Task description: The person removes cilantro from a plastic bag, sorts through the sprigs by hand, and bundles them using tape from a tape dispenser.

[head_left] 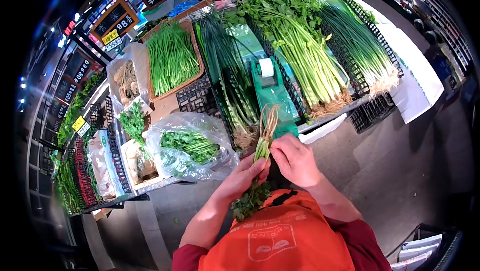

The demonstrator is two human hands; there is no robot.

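Note:
A bunch of coriander (261, 146) stands roots up in front of my chest, its leaves hanging down over the orange apron. My left hand (248, 172) is wrapped round its stems. Close against the right side of the stems is my right hand (296, 160), fingers curled and pinched; what lies between the fingertips is hidden. Just beyond the roots sits a green tape dispenser (272, 93) with a white roll (266, 67) on top. Its lower end is partly behind the coriander and my right hand.
Beyond stand crates of celery (305, 56), spring onions (365, 46) and dark green leafy stalks (220, 61). A basket of chives (172, 56) is at the back left. An open plastic bag of greens (187, 146) lies left of my hands. Floor (380, 166) shows at right.

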